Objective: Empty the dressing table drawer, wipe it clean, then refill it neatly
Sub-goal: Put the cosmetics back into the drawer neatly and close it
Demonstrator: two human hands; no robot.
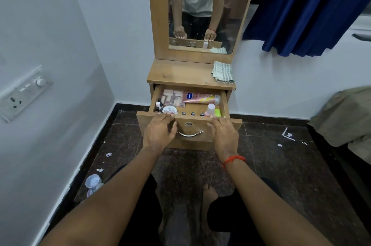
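The wooden dressing table drawer (192,125) stands pulled out. Inside lie a pink tube (200,98), a makeup palette (173,98), a round white jar (169,109), nail polish bottles (159,105), a white-capped bottle (210,109), a green item (217,112) and small dark caps (193,113). My left hand (159,130) rests on the drawer front's top edge at the left, fingers curled over it. At the right of that same edge sits my right hand (222,132). A folded striped cloth (222,72) lies on the table top (176,74) at the right.
A mirror (200,8) rises behind the table top. A white wall with a switch panel (24,93) is on the left. A blue curtain (307,8) hangs at the right, above a covered bed (345,117). A plastic container (93,183) and paper scraps lie on the dark floor.
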